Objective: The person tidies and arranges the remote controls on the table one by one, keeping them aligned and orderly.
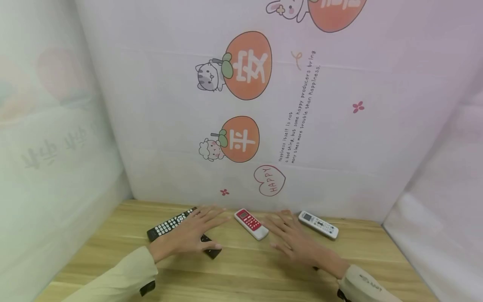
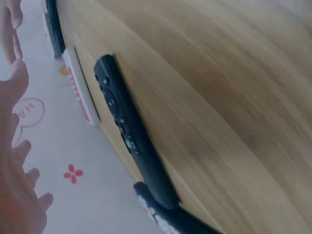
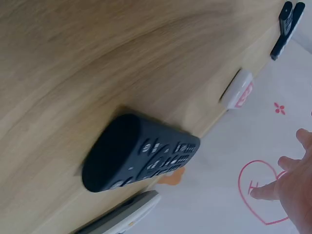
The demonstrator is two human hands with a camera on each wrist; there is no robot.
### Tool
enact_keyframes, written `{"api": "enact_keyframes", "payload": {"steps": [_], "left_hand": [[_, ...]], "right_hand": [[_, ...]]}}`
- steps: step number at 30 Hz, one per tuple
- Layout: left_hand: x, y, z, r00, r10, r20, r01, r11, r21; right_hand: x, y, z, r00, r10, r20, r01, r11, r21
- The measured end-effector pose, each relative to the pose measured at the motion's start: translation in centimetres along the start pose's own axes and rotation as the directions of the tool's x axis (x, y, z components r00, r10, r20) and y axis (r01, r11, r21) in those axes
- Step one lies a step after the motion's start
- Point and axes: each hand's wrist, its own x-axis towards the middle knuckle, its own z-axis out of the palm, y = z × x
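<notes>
My left hand is spread flat above two black remote controls, fingers straight and holding nothing. One is a long black remote with white buttons; the other, a slim black remote, shows only partly beneath the hand. My right hand hovers likewise with its fingers spread, over a chunky black remote that the head view almost wholly hides. Between the hands lies a white remote with a red face. Just past the right fingers is a white remote with a small screen.
All the remotes lie on a wood-grain tabletop. A white printed cloth with cartoon fruit and lettering rises at the back edge. More white cloth hangs along the left side and right side.
</notes>
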Motion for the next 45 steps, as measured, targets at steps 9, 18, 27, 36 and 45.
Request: {"api": "enact_keyframes", "payload": {"steps": [9, 18, 27, 36, 45], "left_hand": [[-0.3, -1.5, 0.4, 0.999, -0.050, -0.003, 0.050, 0.999, -0.010], [-0.8, -3.3, 0.2, 0.990, -0.142, -0.009, 0.141, 0.989, -0.051], [-1.7, -4.9, 0.7, 0.975, -0.214, -0.052, 0.207, 0.972, -0.112], [-2.6, -6.6, 1.0, 0.961, -0.258, -0.098, 0.238, 0.955, -0.179], [-3.6, -8.5, 1.2, 0.947, -0.305, -0.102, 0.273, 0.930, -0.245]], "right_hand": [[-0.8, 1.6, 0.2, 0.991, 0.130, 0.035, -0.132, 0.990, 0.047], [-1.5, 3.3, 0.3, 0.979, 0.200, 0.038, -0.203, 0.976, 0.077], [-2.5, 4.4, 0.6, 0.978, 0.209, 0.025, -0.210, 0.975, 0.065], [-3.0, 5.0, 0.9, 0.983, 0.184, 0.009, -0.184, 0.980, 0.080], [-3.5, 5.4, 1.2, 0.972, 0.234, 0.026, -0.235, 0.969, 0.076]]}}
